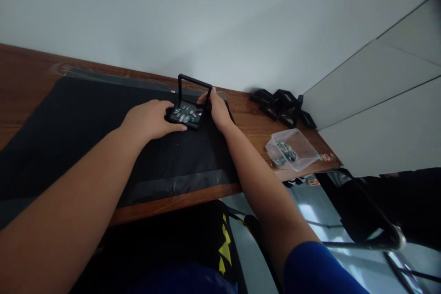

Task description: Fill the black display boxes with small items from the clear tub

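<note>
A small black hinged display case (pixel 188 112) stands open on a black mat (pixel 103 142), its frame lid upright. Several small coloured stones lie inside its base. My left hand (pixel 149 119) rests palm down on the mat with its fingers curled against the case's left edge and front corner. My right hand (pixel 217 110) holds the case's right side, fingers closed on the lid's lower corner near the hinge.
The mat covers a wooden table (pixel 255 133) set against a white wall. Several empty black cases (pixel 282 105) are piled at the back right. A clear plastic tub (pixel 291 149) with small coloured pieces sits near the table's right end. A dark chair (pixel 372 211) stands lower right.
</note>
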